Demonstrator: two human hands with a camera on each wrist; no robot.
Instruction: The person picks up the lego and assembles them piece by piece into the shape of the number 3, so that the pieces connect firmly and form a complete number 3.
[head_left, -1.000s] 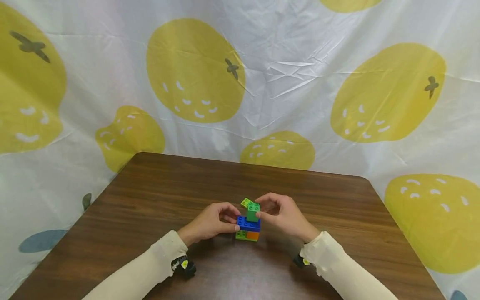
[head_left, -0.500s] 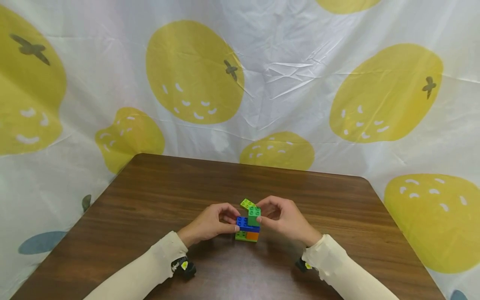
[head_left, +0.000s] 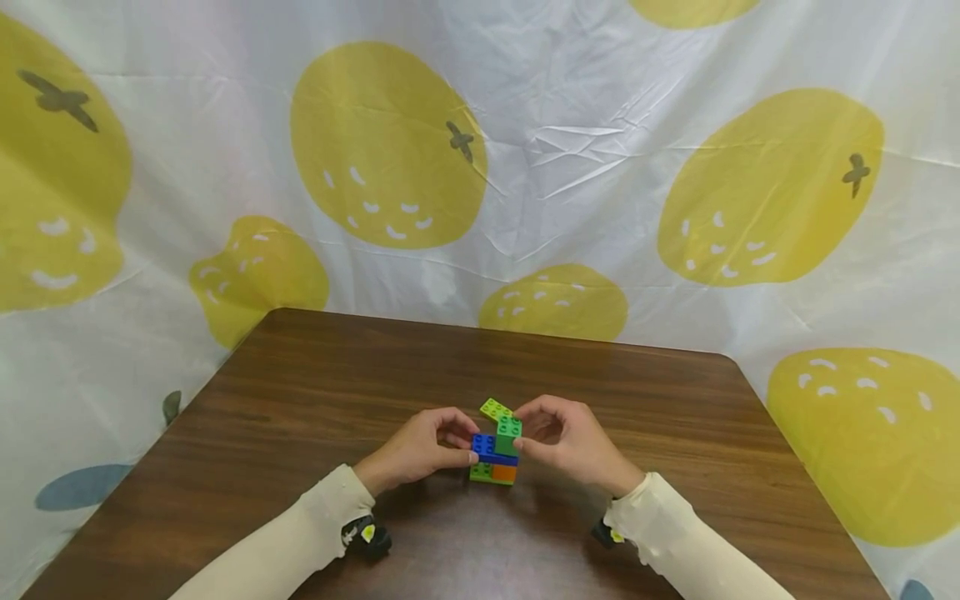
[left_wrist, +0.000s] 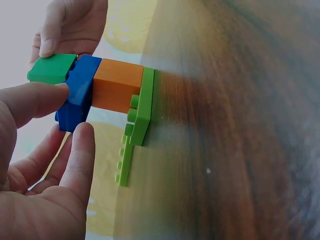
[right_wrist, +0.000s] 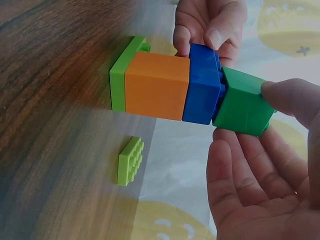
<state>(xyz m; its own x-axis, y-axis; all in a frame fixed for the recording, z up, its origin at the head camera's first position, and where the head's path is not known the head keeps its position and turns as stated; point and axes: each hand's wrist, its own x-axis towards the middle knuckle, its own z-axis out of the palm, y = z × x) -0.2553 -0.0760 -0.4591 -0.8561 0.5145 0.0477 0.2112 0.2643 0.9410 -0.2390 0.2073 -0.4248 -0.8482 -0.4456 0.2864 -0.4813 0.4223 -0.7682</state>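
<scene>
My left hand pinches the left end of a blue building brick, thumb in front and fingers behind. The blue brick sits on an orange brick, which stands at one end of a lime green plate brick on the table. With thumb and fingertips my right hand holds a green brick at the right end of the blue one. In the right wrist view the green brick leans slightly, and some blue studs show beside its lower edge.
A second lime green plate brick lies on the brown wooden table just behind the stack. A white curtain with yellow fruit prints hangs beyond the table's far edge. Dark straps with cameras sit at both wrists.
My right hand has brought the green brick down and a little nearer to me, onto the blue brick's right end. My left hand keeps its hold on the blue brick.
</scene>
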